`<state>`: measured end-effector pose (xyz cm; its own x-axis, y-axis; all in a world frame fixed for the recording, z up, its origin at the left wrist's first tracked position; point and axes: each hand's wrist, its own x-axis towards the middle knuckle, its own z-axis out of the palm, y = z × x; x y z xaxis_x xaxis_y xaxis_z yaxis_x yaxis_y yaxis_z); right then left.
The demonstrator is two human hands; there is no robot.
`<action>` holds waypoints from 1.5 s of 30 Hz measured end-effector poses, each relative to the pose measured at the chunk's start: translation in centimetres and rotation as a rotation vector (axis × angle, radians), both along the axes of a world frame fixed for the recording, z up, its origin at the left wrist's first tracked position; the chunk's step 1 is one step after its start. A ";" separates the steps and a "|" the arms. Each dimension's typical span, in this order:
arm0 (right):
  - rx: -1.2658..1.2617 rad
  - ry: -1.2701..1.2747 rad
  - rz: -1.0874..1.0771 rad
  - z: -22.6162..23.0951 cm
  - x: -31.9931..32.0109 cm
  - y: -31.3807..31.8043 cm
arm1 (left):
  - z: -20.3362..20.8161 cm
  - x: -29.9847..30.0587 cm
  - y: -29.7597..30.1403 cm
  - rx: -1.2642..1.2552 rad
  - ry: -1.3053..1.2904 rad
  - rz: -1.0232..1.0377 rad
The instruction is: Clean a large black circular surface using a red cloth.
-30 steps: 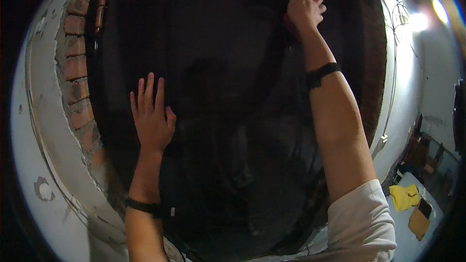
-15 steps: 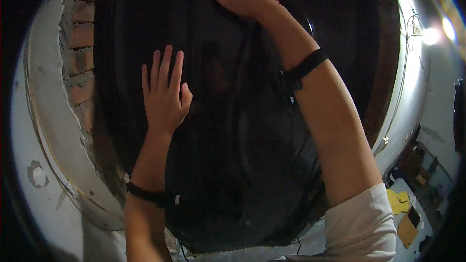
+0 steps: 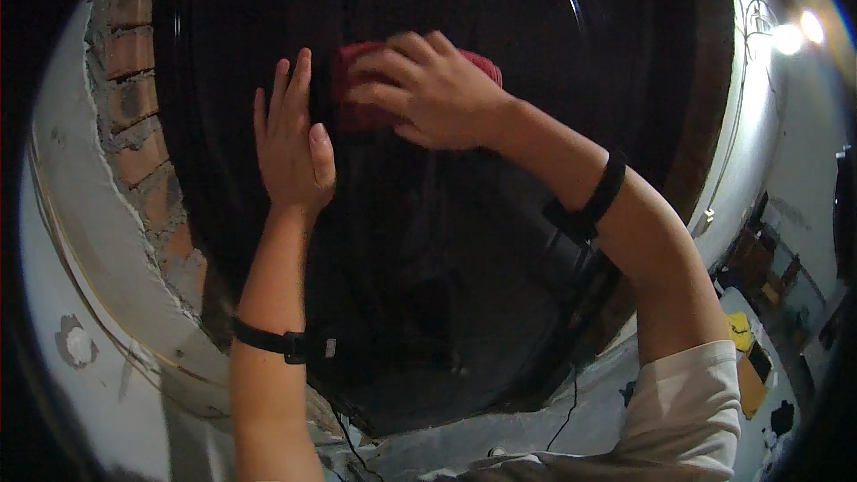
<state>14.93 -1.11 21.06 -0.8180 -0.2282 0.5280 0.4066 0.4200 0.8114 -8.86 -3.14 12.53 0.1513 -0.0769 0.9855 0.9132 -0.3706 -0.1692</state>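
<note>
A large dark, glossy upright panel (image 3: 402,286), much like a door, fills the middle of the view. Against its upper part my right hand (image 3: 446,94) presses a folded red cloth (image 3: 343,80), fingers bent over it. The cloth shows on both sides of that hand. To the left of the cloth, my left hand (image 3: 293,147) lies on the panel with nothing in it, fingers stretched upward and thumb out. Each forearm wears a black strap (image 3: 259,336).
Bare bricks (image 3: 134,103) and rough mortar border the panel on the left, beside a pale wall (image 3: 76,241). A lit bulb (image 3: 787,39) and hanging wires are at the upper right. A yellow object (image 3: 739,330) lies at the lower right. A thin black cable (image 3: 568,406) hangs below the panel.
My right hand has brought the red cloth down the panel, closer to my left hand, and its elbow bends more. My left hand stays on the panel, its fingers closer together.
</note>
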 end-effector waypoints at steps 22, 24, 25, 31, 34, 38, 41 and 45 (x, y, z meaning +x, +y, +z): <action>0.108 0.266 -0.023 13.0 -0.4 1.0 | -0.3 0.0 0.8 0.047 0.037 0.192; 0.101 0.264 0.028 11.5 -0.9 1.8 | -0.1 -0.9 0.8 0.111 0.083 0.187; 0.144 0.251 0.035 10.7 -0.8 2.3 | -0.2 -0.7 1.2 0.088 0.083 0.177; 0.044 0.172 -0.001 3.3 0.1 1.7 | 0.7 -0.1 1.6 0.151 0.101 -0.143; 0.016 0.153 0.070 -1.0 -1.0 1.7 | -0.1 -1.3 1.6 0.156 0.137 -0.066; -0.091 0.137 0.091 -5.0 -1.1 0.9 | 0.0 -1.5 1.4 0.056 0.112 -0.046; -0.109 0.128 0.045 -8.5 -1.1 0.8 | 0.4 -1.6 1.5 0.107 0.170 0.098; -0.050 0.113 0.076 -12.8 -1.0 0.8 | -0.9 -0.4 0.1 0.103 0.205 0.386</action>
